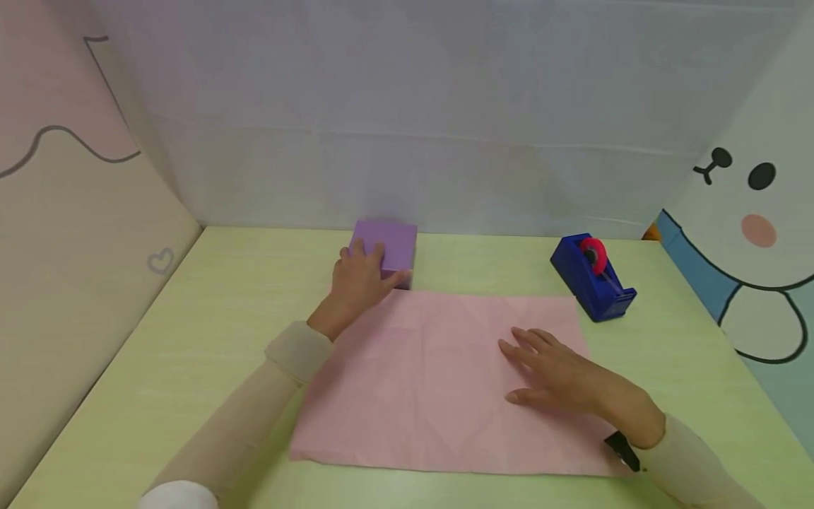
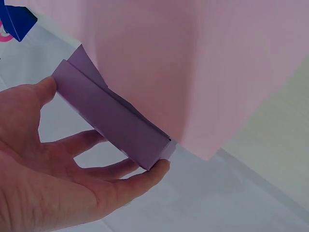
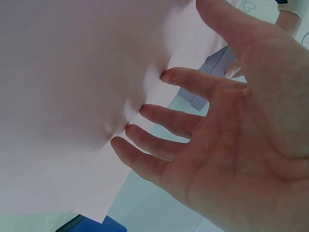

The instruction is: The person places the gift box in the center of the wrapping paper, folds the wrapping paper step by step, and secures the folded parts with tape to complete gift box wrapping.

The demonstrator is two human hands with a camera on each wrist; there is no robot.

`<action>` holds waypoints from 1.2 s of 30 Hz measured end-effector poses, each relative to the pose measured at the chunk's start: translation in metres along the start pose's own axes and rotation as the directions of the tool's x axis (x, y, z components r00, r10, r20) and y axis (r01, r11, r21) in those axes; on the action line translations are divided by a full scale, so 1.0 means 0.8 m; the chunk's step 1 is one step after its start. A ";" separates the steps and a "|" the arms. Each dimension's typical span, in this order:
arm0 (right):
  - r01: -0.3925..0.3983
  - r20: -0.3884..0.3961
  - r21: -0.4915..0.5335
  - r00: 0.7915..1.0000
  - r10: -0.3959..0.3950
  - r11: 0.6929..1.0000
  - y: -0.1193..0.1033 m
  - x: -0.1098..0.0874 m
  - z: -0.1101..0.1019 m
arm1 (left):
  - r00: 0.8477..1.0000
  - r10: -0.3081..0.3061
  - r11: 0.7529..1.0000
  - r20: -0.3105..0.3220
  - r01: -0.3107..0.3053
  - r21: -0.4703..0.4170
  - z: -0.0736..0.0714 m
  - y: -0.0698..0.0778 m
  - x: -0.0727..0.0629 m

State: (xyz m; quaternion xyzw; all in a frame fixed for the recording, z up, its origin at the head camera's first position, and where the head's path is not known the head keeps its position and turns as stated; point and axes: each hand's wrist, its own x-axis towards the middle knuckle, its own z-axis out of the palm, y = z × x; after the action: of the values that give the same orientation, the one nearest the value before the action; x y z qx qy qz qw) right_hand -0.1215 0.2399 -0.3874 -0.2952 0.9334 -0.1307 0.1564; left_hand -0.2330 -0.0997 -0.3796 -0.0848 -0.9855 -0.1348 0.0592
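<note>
A small purple box [image 1: 389, 242] sits at the far edge of the pink paper [image 1: 439, 375]. My left hand [image 1: 358, 281] grips it from above; in the left wrist view, the thumb is at one end of the box [image 2: 113, 118] and the fingers are at the other. A flap-like piece of purple stands up at one end there. Over the right part of the paper my right hand [image 1: 553, 371] is spread, fingers apart and holding nothing. Its fingertips [image 3: 147, 110] touch the sheet in the right wrist view.
A blue tape dispenser [image 1: 591, 279] with a red-cored roll stands off the paper's far right corner. The pale yellow-green table [image 1: 254, 283] meets a white back wall [image 1: 445, 141]. Printed panels [image 1: 757, 247] flank both sides.
</note>
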 end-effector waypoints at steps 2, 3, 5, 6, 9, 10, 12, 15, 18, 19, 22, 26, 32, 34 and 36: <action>0.002 0.001 0.003 1.000 -0.002 1.000 0.000 0.000 0.000 | 1.000 0.001 1.000 -0.001 -0.001 0.008 0.001 0.002 0.001; 0.005 0.000 0.002 1.000 -0.005 1.000 0.000 0.000 0.000 | 1.000 0.000 1.000 0.000 0.000 0.010 0.001 0.003 0.001; 0.007 -0.001 0.005 1.000 -0.007 1.000 -0.001 0.000 0.000 | 1.000 -0.003 1.000 0.008 0.003 0.013 0.002 0.006 0.002; 0.012 -0.004 0.003 1.000 -0.012 1.000 -0.001 0.000 0.000 | 1.000 -0.007 1.000 0.013 0.006 0.014 0.002 0.007 0.002; 0.018 -0.004 -0.004 1.000 -0.018 1.000 -0.001 0.000 -0.001 | 0.999 -0.015 1.000 0.031 0.014 0.019 0.003 0.009 0.003; 0.013 0.000 -0.001 1.000 -0.013 1.000 -0.001 0.000 -0.001 | 0.999 -0.015 1.000 0.035 0.014 0.020 0.004 0.010 0.004; 0.014 0.004 -0.006 1.000 -0.014 1.000 -0.001 0.000 -0.002 | 0.999 -0.012 1.000 0.042 0.011 0.018 0.005 0.012 0.004; 0.003 0.015 0.005 1.000 -0.003 1.000 -0.002 0.001 -0.002 | 0.999 -0.003 1.000 0.050 0.003 0.012 0.005 0.015 0.005; 0.006 0.019 -0.002 1.000 -0.006 1.000 -0.002 0.003 -0.002 | 0.999 0.002 1.000 0.050 -0.002 0.006 0.005 0.017 0.005; 0.000 0.024 0.001 1.000 0.000 1.000 -0.003 0.003 -0.002 | 0.999 0.004 1.000 0.051 -0.004 0.004 0.005 0.018 0.005; 0.004 0.024 -0.020 1.000 -0.004 1.000 -0.004 0.003 -0.005 | 0.999 0.008 1.000 0.053 -0.008 -0.008 0.003 0.019 0.005; 0.021 0.013 -0.051 1.000 -0.021 0.998 -0.006 0.005 -0.008 | 0.997 0.010 0.999 0.072 -0.007 -0.038 -0.001 0.020 0.007; 0.013 -0.001 -0.087 1.000 -0.014 0.996 -0.004 0.011 -0.012 | 0.994 -0.019 0.995 0.104 0.029 -0.100 -0.006 0.017 0.010; 0.005 0.004 -0.088 1.000 -0.005 0.996 -0.004 0.014 -0.014 | 0.994 -0.023 0.992 0.104 0.036 -0.121 -0.007 0.014 0.011; 0.000 0.017 -0.076 1.000 0.002 0.997 -0.004 0.016 -0.017 | 0.995 -0.027 0.989 0.099 0.041 -0.141 -0.008 0.011 0.011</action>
State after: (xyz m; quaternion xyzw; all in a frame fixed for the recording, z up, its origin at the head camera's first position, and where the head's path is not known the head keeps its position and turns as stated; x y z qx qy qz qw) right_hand -0.1353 0.2320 -0.3767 -0.3016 0.9366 -0.0925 0.1528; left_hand -0.2395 -0.0918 -0.3704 -0.0784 -0.9763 -0.2019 0.0030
